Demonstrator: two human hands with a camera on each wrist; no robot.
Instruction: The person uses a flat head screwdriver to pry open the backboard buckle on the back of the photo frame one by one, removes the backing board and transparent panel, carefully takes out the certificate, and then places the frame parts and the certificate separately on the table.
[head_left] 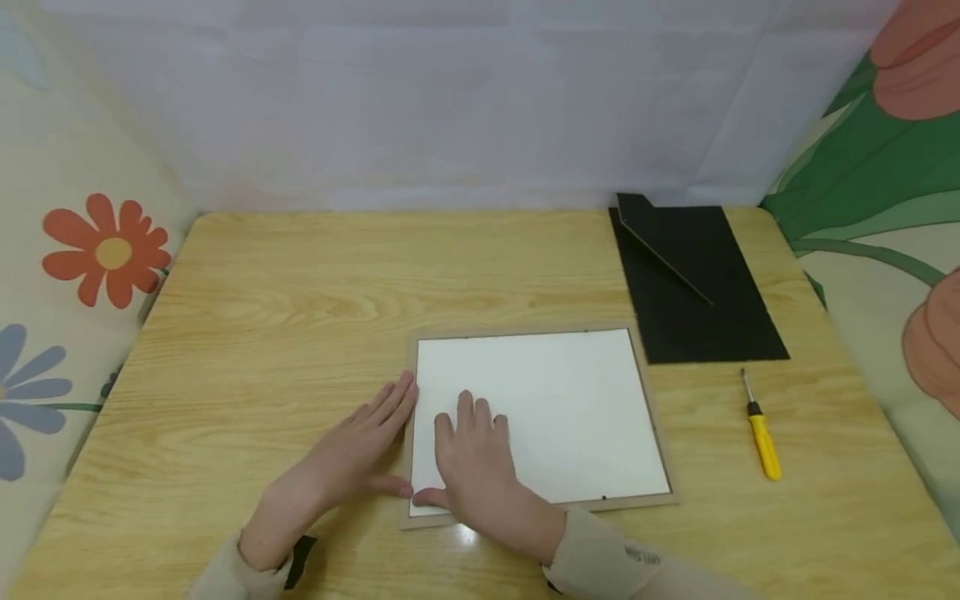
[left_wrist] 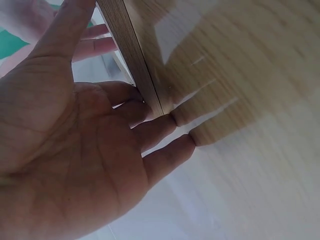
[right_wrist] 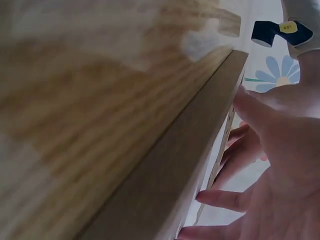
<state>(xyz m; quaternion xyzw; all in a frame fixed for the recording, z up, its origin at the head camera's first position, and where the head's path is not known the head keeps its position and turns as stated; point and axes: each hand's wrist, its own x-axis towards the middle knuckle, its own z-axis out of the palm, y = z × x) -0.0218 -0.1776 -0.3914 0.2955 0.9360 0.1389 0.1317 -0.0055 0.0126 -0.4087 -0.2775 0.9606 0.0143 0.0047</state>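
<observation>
A light wooden picture frame [head_left: 637,502] lies on the table with a plain white sheet [head_left: 570,408] inside its border. Small dark tabs show along the border's inner edge. My left hand [head_left: 341,462] rests against the frame's left side, fingers together and thumb spread lower down. In the left wrist view, its fingertips meet the wooden side [left_wrist: 127,47] and the tabletop beside it. With fingers stretched forward, my right hand [head_left: 480,467] lies over the left part of the sheet, thumb out near the left border. The right wrist view has the frame's near side [right_wrist: 180,135] below that hand.
A black backing board [head_left: 712,333] with its stand leg [head_left: 660,250] raised lies at the back right of the wooden table [head_left: 300,275]. In front of it is a screwdriver [head_left: 765,446] with a yellow handle. White cloth hangs behind; flower-printed panels flank both sides.
</observation>
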